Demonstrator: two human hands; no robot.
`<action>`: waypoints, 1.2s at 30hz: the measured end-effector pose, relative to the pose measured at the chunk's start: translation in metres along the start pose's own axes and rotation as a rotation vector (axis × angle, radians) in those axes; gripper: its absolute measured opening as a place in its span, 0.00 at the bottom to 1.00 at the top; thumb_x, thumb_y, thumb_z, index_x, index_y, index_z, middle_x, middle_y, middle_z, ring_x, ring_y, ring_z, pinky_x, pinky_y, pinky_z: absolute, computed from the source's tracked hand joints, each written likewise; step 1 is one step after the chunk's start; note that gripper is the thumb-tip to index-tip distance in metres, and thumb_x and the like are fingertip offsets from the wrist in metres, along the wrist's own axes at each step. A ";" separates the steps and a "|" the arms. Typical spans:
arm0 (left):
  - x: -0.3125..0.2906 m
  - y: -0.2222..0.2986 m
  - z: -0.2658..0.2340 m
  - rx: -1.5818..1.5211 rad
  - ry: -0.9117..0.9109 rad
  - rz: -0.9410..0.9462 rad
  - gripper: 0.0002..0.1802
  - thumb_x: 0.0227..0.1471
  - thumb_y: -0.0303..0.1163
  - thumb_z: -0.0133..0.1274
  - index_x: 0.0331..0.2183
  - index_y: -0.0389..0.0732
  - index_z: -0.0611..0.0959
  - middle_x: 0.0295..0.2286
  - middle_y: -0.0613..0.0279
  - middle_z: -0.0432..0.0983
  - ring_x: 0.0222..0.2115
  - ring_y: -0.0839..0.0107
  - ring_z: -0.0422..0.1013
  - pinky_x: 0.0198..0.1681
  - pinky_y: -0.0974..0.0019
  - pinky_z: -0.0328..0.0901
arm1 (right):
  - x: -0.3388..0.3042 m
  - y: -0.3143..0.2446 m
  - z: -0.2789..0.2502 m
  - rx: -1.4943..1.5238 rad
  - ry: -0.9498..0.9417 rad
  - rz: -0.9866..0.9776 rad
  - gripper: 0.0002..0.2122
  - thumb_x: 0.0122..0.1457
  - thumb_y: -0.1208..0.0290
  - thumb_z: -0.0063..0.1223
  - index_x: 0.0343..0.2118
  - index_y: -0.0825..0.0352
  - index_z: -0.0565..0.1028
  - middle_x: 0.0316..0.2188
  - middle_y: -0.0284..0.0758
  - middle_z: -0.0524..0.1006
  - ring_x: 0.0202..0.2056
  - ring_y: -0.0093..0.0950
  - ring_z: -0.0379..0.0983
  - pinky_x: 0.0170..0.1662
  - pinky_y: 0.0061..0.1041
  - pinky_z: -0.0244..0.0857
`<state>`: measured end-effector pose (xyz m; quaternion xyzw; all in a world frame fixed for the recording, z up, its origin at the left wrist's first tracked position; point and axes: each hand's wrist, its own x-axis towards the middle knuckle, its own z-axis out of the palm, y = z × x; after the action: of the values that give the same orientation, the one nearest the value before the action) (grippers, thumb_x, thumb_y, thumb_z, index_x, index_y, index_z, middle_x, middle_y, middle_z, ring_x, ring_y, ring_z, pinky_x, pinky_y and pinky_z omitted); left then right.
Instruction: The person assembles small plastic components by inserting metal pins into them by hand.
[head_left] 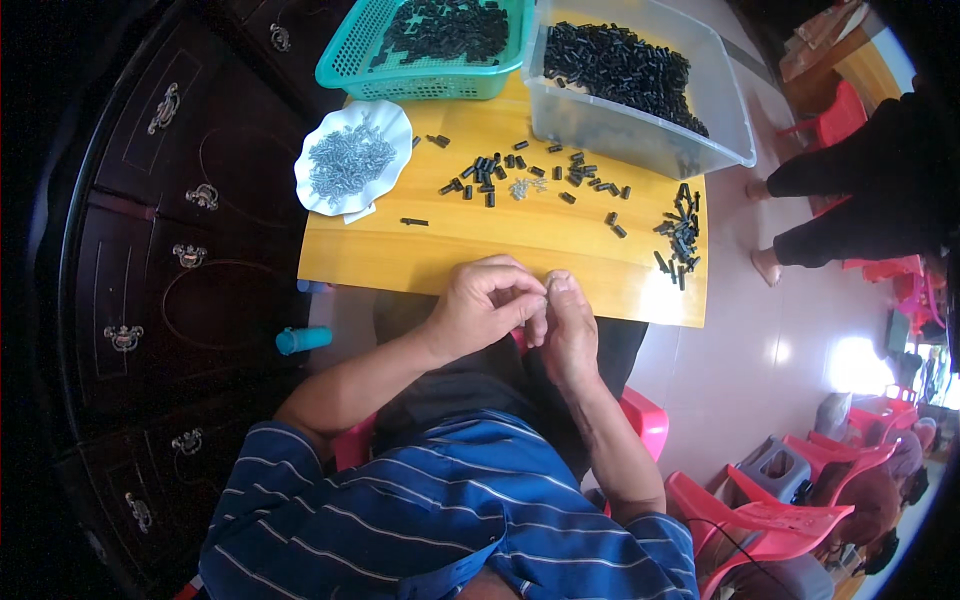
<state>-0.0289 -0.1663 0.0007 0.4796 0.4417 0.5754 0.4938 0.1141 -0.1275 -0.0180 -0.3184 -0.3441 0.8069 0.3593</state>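
Observation:
My left hand (482, 307) and my right hand (570, 328) meet at the near edge of the yellow table (400, 258). Both have their fingertips pinched together around something too small to make out. Past them lie scattered short black cylindrical pieces (482, 170), with a little heap of small silvery parts (522, 188) among them. A white wavy-rimmed plate (309, 190) at the left holds a pile of small shiny metal parts (350, 162). Slim black pieces (683, 235) are bunched at the table's right edge, and one more slim black piece (414, 221) lies near the plate.
A green perforated basket (430, 88) and a translucent plastic bin (640, 125), both filled with black pieces, stand at the far side. Dark drawers (140, 270) line the left. A teal bottle (303, 340) is below the table. Red chairs (770, 525) and a standing person's legs (840, 210) are right.

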 end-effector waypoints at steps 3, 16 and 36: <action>0.000 0.002 -0.001 0.083 0.003 0.007 0.01 0.54 0.16 0.53 0.31 0.30 0.78 0.22 0.58 0.77 0.22 0.72 0.77 0.24 0.72 0.71 | 0.000 0.000 -0.001 -0.062 0.010 -0.024 0.11 0.71 0.60 0.35 0.37 0.62 0.65 0.18 0.28 0.66 0.18 0.17 0.61 0.22 0.15 0.55; 0.004 0.012 -0.018 0.424 0.108 0.106 0.03 0.49 0.19 0.58 0.30 0.32 0.81 0.28 0.63 0.76 0.23 0.83 0.70 0.25 0.78 0.64 | 0.003 -0.016 -0.010 -0.009 -0.007 0.084 0.07 0.67 0.67 0.44 0.34 0.64 0.69 0.25 0.33 0.74 0.25 0.19 0.70 0.32 0.16 0.65; 0.021 0.024 -0.008 0.641 -0.003 0.256 0.05 0.47 0.21 0.60 0.30 0.34 0.81 0.26 0.63 0.75 0.21 0.79 0.69 0.23 0.75 0.63 | 0.003 -0.034 -0.020 -0.181 -0.178 0.091 0.09 0.66 0.71 0.49 0.44 0.69 0.74 0.29 0.29 0.75 0.28 0.17 0.70 0.35 0.15 0.66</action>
<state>-0.0413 -0.1487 0.0260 0.6626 0.5356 0.4640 0.2423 0.1399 -0.1013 -0.0040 -0.2919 -0.4314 0.8130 0.2604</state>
